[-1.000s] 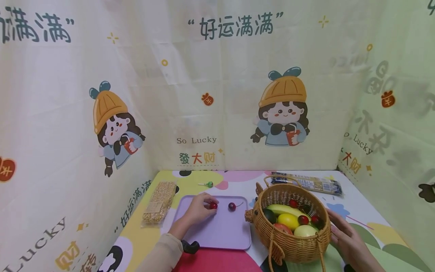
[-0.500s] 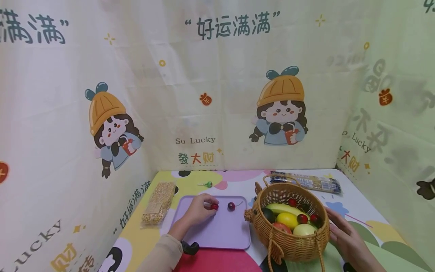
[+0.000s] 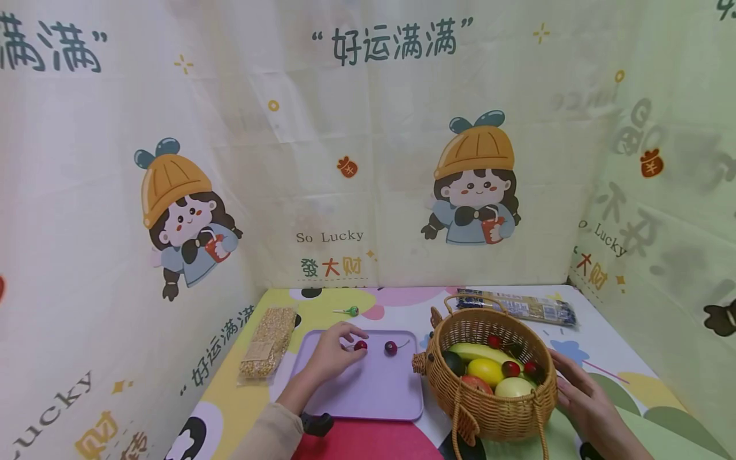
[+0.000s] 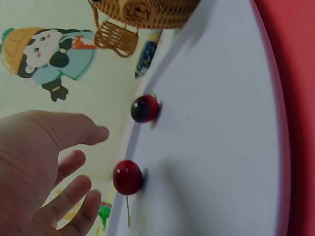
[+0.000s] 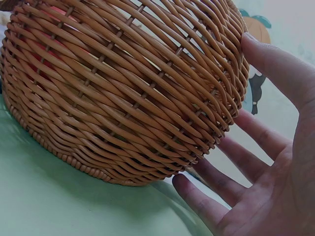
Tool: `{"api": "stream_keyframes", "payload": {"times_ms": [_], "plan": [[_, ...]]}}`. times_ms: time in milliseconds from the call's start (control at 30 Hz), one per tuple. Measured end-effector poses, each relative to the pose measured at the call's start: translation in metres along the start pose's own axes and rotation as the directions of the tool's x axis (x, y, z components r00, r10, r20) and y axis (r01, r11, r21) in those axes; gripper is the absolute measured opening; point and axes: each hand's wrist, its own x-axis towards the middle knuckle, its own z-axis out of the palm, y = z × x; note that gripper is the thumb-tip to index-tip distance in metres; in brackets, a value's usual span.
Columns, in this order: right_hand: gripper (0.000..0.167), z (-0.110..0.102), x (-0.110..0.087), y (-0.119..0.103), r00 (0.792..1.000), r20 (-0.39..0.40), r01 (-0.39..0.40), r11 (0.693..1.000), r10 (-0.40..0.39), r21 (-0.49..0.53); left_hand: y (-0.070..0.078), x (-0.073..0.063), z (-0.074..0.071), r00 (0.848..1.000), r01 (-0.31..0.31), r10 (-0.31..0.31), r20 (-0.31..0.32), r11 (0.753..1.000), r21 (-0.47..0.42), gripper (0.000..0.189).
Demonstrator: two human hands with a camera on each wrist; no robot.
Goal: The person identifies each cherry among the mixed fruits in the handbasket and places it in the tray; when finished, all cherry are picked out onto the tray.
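Two dark red cherries lie on a lilac tray (image 3: pixel 368 396): one cherry (image 4: pixel 127 177) with a stem close to my left hand, the other cherry (image 3: pixel 391 348) to its right. My left hand (image 3: pixel 336 351) hovers over the tray's left part; in the left wrist view a gap shows between its spread fingers and the near cherry. My right hand (image 5: pixel 266 167) rests its fairly straight fingers and thumb against the side of a wicker basket (image 5: pixel 128 93). Inside the basket are a banana (image 3: pixel 474 352), a lemon (image 3: pixel 485 371), more cherries (image 3: pixel 510 368) and other fruit.
A bag of corn kernels (image 3: pixel 267 345) lies left of the tray. Behind the tray is a green lollipop (image 3: pixel 353 311). A long blue and clear packet (image 3: pixel 517 307) lies behind the basket. Printed cloth walls (image 3: pixel 374 191) enclose the table.
My left fingers have let go of the near cherry and spread apart, lifting slightly; the cherry stays on the tray. My right hand remains at the basket.
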Motion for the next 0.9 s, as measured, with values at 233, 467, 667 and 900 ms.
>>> {"api": "stream_keyframes", "payload": {"times_ms": [233, 467, 667, 900], "plan": [[0.054, 0.001, 0.001, 0.0, 1.0, -0.003, 0.002, 1.0, -0.002, 0.004, 0.029, -0.006, 0.004, 0.996, -0.074, 0.082, 0.045, 0.985, -0.156, 0.026], [0.056, 0.0, 0.0, 0.0, 1.0, 0.017, 0.023, 0.999, -0.024, 0.023, 0.079, -0.005, 0.009, 0.986, -0.115, 0.136, 0.093, 0.973, -0.199, 0.023], [0.056, 0.0, 0.0, 0.0, 0.999, 0.03, 0.026, 0.999, -0.026, 0.024, 0.118, -0.004, 0.016, 0.962, -0.187, 0.227, 0.152, 0.953, -0.239, 0.026], [0.054, 0.0, 0.0, 0.0, 1.0, -0.008, -0.005, 1.0, 0.005, 0.002, 0.151, 0.005, 0.03, 0.907, -0.294, 0.354, 0.226, 0.92, -0.259, 0.028]]}}
